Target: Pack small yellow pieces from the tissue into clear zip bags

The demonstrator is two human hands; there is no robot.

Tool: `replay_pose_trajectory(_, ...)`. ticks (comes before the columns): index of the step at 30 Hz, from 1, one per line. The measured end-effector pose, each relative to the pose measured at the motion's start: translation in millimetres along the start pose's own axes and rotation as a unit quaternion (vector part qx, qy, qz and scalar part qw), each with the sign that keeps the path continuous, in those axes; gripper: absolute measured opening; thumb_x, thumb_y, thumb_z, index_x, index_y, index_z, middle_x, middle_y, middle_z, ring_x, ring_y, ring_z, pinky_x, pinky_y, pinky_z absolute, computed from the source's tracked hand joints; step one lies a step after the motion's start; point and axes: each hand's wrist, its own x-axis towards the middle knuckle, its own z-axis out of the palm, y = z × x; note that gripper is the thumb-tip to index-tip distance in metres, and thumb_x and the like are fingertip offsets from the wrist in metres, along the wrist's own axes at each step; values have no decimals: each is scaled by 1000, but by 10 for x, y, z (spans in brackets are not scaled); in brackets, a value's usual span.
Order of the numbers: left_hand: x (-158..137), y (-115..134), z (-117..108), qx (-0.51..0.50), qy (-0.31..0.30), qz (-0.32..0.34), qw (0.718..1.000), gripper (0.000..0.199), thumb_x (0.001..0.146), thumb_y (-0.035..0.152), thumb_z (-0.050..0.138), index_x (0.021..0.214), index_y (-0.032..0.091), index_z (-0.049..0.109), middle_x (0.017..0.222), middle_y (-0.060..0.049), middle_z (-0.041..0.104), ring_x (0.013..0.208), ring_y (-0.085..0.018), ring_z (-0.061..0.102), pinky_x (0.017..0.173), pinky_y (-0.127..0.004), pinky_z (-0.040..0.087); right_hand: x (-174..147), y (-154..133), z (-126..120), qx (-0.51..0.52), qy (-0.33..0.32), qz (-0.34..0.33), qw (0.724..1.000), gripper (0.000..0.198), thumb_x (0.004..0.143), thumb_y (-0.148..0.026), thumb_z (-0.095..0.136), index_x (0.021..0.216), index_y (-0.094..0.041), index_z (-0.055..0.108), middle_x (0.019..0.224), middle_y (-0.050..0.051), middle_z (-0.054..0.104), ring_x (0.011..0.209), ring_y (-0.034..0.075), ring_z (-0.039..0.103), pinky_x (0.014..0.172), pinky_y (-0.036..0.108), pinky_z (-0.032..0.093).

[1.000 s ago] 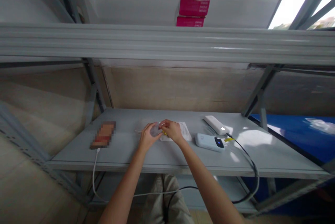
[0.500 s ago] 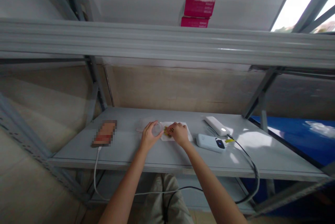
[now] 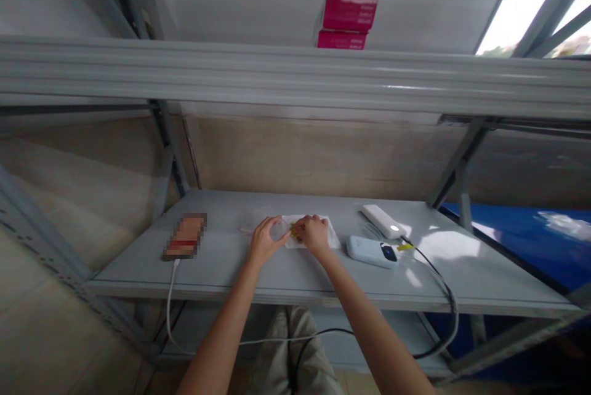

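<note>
My left hand (image 3: 265, 242) is curled around a small clear round cup (image 3: 279, 230), its mouth tilted toward the right. Beside the cup, several small yellow and brown pieces (image 3: 293, 234) lie on a white sheet (image 3: 333, 239). My right hand (image 3: 313, 234) is over these pieces, with its fingers bent down and close together. Whatever the right fingertips grip is too small and partly covered to make out. Behind my left hand a faint clear plastic thing (image 3: 252, 216) lies on the grey shelf (image 3: 221, 259).
At the left lies a phone (image 3: 185, 235) with a white cable (image 3: 168, 303). To the right are a pale blue power bank (image 3: 369, 251) and a white device (image 3: 382, 220) with a black cable (image 3: 434, 269). A metal beam (image 3: 286, 75) crosses above; pink boxes (image 3: 349, 13) sit higher up.
My right hand has shifted slightly left, nearer the cup's mouth. My left hand stays around the cup, nearly still.
</note>
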Motion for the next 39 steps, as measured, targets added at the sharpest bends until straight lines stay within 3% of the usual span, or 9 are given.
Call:
replay_pose_trajectory(3,-5,-9,9,-2,-7,1,1000,39,69,29,65,105,18,55,98,-7,62,91,-19,59,83,-34,48,52,-4,-17,116,12,34,993,23,83,-36,48,90,-28,69,94,1,69,85,16,58,74,26,35)
replay_pose_trajectory(7,-5,-1,5,-10,-12,8,1000,39,69,29,65,105,18,55,99,-7,62,92,-19,59,84,-34,47,102,-28,-29,188,-35,0,981,20,81,-33,52,90,-32,70,87,-4,71,74,13,61,70,23,38)
replay_pose_trajectory(13,3,2,-3,-12,8,-4,1000,38,70,29,64,105,18,55,97,-7,63,91,-19,59,83,-34,48,30,-20,-37,116,43,16,992,22,85,-31,47,98,-30,66,93,-1,69,83,14,60,76,26,34)
replay_pose_trajectory(20,10,-11,2,-8,13,-5,1000,38,70,29,64,105,19,56,95,-7,63,89,-19,59,82,-33,48,-41,6,126,-52,-17,-66,996,19,83,-29,50,85,-25,69,99,7,64,94,22,51,77,34,28)
replay_pose_trajectory(28,3,-35,21,-9,-2,-7,1000,35,70,31,64,102,18,58,93,-6,63,86,-18,60,80,-33,48,12,18,60,-52,12,-46,998,23,85,-27,45,88,-24,68,98,8,64,94,22,48,75,34,25)
replay_pose_trajectory(39,2,-58,24,-6,-18,-19,1000,34,70,30,64,102,19,58,92,-6,64,85,-19,60,80,-33,48,38,32,139,-67,-20,-41,997,20,81,-26,50,83,-24,70,97,9,64,95,23,49,75,34,27)
